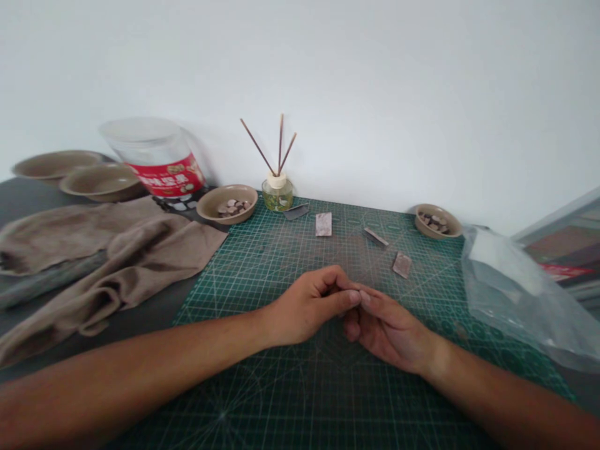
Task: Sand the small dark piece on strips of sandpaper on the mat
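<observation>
Above the middle of a green cutting mat (222, 381), my left hand (307, 306) and my right hand (391, 328) meet at the fingertips. Thumb and fingers are pinched together on both sides, and whatever lies between them is hidden or too small to name. Just beyond the hands lie several small flat grey-brown pieces: a speckled square (402, 264) near my right hand, a narrow tilted piece (376, 237), a paler rectangle (323, 224) and a darker folded-looking piece (297, 212).
A bowl (209, 209) at the back left and another bowl (452, 230) at the back right hold small chips. Between them stands a reed diffuser (277, 192). Leftward are a red-labelled plastic jar (164, 172), a brown cloth (135, 250) and more bowls (100, 181); a clear plastic bag (520, 294) lies right.
</observation>
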The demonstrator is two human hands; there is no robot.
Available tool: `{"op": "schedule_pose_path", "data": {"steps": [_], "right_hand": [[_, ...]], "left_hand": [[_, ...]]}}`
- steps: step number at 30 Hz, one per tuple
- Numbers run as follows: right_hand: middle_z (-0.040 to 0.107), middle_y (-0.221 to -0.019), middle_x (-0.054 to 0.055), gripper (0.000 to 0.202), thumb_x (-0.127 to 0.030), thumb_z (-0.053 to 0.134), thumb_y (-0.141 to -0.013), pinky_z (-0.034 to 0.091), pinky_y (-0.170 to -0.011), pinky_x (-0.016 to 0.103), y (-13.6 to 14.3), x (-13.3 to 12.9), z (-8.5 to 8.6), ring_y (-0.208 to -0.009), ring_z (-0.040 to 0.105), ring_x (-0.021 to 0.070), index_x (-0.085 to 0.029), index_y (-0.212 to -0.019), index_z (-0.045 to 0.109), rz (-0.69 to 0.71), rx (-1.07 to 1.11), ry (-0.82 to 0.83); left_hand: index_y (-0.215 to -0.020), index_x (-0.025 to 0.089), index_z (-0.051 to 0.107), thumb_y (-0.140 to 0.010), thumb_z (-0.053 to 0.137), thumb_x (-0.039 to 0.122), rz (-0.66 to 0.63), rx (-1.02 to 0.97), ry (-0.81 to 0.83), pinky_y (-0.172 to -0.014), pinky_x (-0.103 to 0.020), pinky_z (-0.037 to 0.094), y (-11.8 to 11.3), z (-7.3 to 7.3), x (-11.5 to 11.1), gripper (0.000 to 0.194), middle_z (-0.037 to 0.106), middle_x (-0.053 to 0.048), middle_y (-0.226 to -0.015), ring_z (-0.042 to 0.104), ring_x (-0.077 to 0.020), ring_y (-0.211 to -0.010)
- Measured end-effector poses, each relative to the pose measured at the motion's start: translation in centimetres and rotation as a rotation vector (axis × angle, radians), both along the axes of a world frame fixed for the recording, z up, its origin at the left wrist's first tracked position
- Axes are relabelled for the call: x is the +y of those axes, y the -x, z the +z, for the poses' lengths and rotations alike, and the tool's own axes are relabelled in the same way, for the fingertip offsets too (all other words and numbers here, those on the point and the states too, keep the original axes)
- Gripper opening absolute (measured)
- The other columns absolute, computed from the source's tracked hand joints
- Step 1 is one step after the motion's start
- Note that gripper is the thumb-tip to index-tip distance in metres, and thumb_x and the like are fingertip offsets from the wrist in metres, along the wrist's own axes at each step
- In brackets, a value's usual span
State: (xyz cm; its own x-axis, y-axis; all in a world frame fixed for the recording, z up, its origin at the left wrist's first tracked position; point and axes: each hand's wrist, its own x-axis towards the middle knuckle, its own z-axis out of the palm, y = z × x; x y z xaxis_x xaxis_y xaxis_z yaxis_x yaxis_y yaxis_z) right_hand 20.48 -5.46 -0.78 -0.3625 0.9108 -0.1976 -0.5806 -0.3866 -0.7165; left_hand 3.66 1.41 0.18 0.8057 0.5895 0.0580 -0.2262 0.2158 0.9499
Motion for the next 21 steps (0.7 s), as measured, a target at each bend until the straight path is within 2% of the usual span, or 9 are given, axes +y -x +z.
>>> {"op": "schedule_pose_path", "data": {"steps": [5, 9, 15, 18, 21], "right_hand": [[0.066, -0.088, 0.002, 0.028, -0.040, 0.074, -0.088, 0.049, -0.061, 0.022, 0.0, 0.0, 0.1, -0.064, 0.058, 0.0095, -0.017, -0.102, 0.068, 0.031, -0.026, -0.029], [0.066, -0.093, 0.002, 0.029, -0.038, 0.074, -0.088, 0.050, -0.060, 0.020, 0.0, 0.1, 0.3, -0.066, 0.060, 0.0086, -0.017, -0.106, 0.065, 0.035, -0.025, -0.055], [0.067, -0.089, 0.001, 0.029, -0.032, 0.076, -0.084, 0.052, -0.062, 0.022, -0.5, 0.1, 0.1, -0.067, 0.063, 0.0107, -0.019, -0.107, 0.063, 0.035, 0.010, -0.048], [0.068, -0.085, 0.001, 0.023, -0.031, 0.074, -0.083, 0.052, -0.064, 0.025, -0.7, 0.1, 0.1, -0.067, 0.063, 0.0122, -0.018, -0.099, 0.063, 0.039, 0.005, -0.057], [0.068, -0.083, 0.001, 0.022, -0.031, 0.074, -0.083, 0.051, -0.064, 0.025, -0.7, 0.0, 0.2, -0.067, 0.063, 0.0123, -0.018, -0.097, 0.063, 0.044, 0.001, -0.057]], "left_hand": [[-0.077, 0.015, 0.057, -0.092, 0.062, 0.052, 0.092, 0.181, -0.201, -0.056, -0.021, 0.043, 0.3, 0.4, 0.6, 0.040, 0.058, 0.003, -0.065, 0.056, -0.0090, -0.059], [-0.085, 0.015, 0.061, -0.096, 0.052, 0.055, 0.121, 0.197, -0.197, -0.051, -0.020, 0.039, 0.1, 0.5, 0.9, 0.043, 0.054, 0.004, -0.062, 0.049, -0.0080, -0.054], [-0.095, 0.015, 0.062, -0.098, 0.054, 0.044, 0.091, 0.177, -0.280, -0.061, -0.022, 0.049, 0.1, 0.3, 0.9, 0.030, 0.063, 0.000, -0.078, 0.058, -0.0096, -0.065], [-0.105, 0.017, 0.064, -0.099, 0.052, 0.039, 0.153, 0.270, -0.486, -0.069, -0.025, 0.053, 0.5, 0.6, 1.7, 0.025, 0.067, -0.001, -0.086, 0.063, -0.0126, -0.076], [-0.116, 0.020, 0.063, -0.099, 0.048, 0.033, 0.293, 0.452, -0.826, -0.082, -0.030, 0.054, 0.7, 1.1, 3.7, 0.026, 0.070, -0.002, -0.100, 0.066, -0.0155, -0.091]]}}
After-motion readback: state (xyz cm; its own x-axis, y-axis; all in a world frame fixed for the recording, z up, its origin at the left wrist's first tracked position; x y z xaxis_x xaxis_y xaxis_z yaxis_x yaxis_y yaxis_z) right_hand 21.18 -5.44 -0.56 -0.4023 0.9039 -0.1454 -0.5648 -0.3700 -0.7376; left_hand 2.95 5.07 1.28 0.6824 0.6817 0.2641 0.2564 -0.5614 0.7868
